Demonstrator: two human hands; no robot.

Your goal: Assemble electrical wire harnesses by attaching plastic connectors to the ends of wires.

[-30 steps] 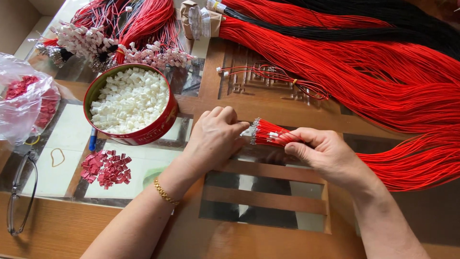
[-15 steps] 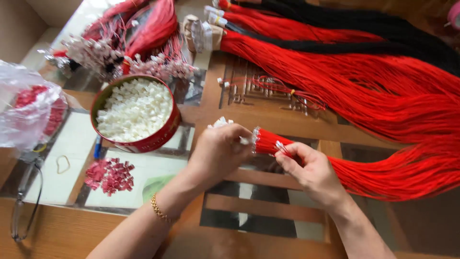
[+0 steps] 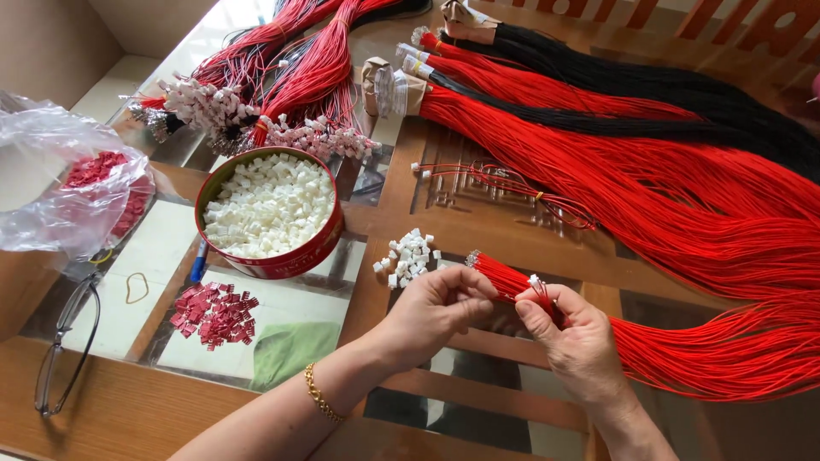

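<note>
Broadly, bench [image 3: 111,418]: glass-topped, wood-framed, glossy, carrying everything listed.

Wire hanks [image 3: 666,196]: long red and black bundles fanned across the far right of the bench, thin strands, taped at their upper ends.

Finished wire bunches [image 3: 256,94]: red strands tipped with white connectors, heaped at the far left.

Plastic bag [image 3: 68,188]: clear, crumpled, holding red pieces, at the left edge.

Round tin [image 3: 282,260]: red wall, filled with small white plastic connector housings, just left of centre.

Right hand [image 3: 576,341]: forearm entering from the lower right, fingers closed around a red wire bundle [image 3: 504,277] near its cut ends, thumb on top.

Left hand [image 3: 436,312]: forearm entering from the lower left, gold chain bracelet [image 3: 320,397] at the wrist, fingertips pinched together at the metal-tipped end of the same bundle; what they pinch is too small to tell.

Red wire bundle: held between both hands above the near bench edge, trailing off right.

Spectacles [image 3: 64,341]: thin dark frame, near left.

Red housings [image 3: 213,312]: small flat pile.

White housings [image 3: 408,256]: small loose pile, just beyond the left hand.
</note>
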